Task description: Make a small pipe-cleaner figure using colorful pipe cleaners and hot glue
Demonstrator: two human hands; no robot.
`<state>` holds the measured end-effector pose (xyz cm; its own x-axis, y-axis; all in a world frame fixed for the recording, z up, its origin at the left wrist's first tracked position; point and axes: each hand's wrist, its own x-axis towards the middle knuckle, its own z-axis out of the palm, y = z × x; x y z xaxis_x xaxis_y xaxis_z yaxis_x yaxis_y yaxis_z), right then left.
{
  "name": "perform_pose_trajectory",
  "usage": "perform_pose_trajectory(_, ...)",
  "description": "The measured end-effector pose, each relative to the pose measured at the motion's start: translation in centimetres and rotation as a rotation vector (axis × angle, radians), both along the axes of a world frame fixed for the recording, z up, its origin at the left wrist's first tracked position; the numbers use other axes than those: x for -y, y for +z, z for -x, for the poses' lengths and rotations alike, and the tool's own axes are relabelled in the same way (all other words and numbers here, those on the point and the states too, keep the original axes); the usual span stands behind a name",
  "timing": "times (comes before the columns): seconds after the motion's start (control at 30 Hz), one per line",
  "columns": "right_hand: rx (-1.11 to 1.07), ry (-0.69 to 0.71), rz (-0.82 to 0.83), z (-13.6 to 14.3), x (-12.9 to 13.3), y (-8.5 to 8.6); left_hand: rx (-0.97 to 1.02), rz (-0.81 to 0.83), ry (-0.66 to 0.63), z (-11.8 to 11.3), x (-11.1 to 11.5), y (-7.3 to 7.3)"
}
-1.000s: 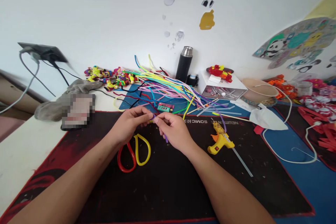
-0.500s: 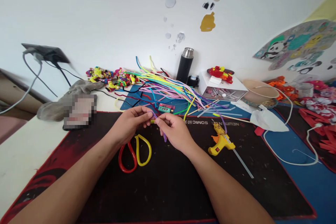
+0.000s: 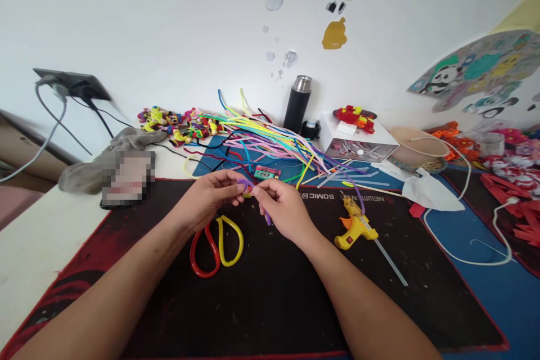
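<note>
A purple pipe cleaner (image 3: 268,217) is pinched between both hands above the black mat (image 3: 270,292). My left hand (image 3: 215,197) grips it at a small bend near the fingertips. My right hand (image 3: 284,208) is closed on it just to the right, and one end hangs down below the fingers. Something yellow shows between the hands, partly hidden. Scissors with one red handle (image 3: 194,253) and one yellow handle (image 3: 240,242) lie below my left hand, their blades out of sight.
A yellow glue gun (image 3: 356,228) lies right of my right hand. Behind the hands is a pile of coloured pipe cleaners (image 3: 270,143). A black flask (image 3: 297,104), a white box (image 3: 358,143), a phone (image 3: 129,180) and small colourful figures (image 3: 160,118) stand or lie around.
The purple pipe cleaner now shows a bend or loop at my left fingertips, and its hanging end has shifted slightly right. Both hands stay nearly in place.
</note>
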<state>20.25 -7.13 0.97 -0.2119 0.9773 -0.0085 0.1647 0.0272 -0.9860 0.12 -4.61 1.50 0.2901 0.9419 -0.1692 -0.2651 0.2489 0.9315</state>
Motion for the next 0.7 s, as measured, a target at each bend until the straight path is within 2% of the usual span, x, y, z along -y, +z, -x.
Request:
perform_pose_trajectory(0.27,0.012,0.0,0.001,0.07,0.18,0.18,0.02,0.072,-0.018,0.07,0.13,0.21)
perform_pose_trajectory(0.5,0.018,0.008,0.008,0.08,0.18,-0.15,-0.037,-0.037,0.031,-0.06,0.15,-0.15)
perform_pose_trajectory(0.7,-0.002,0.004,0.009,0.03,0.14,-0.18,0.004,0.029,0.018,-0.27,0.32,0.42)
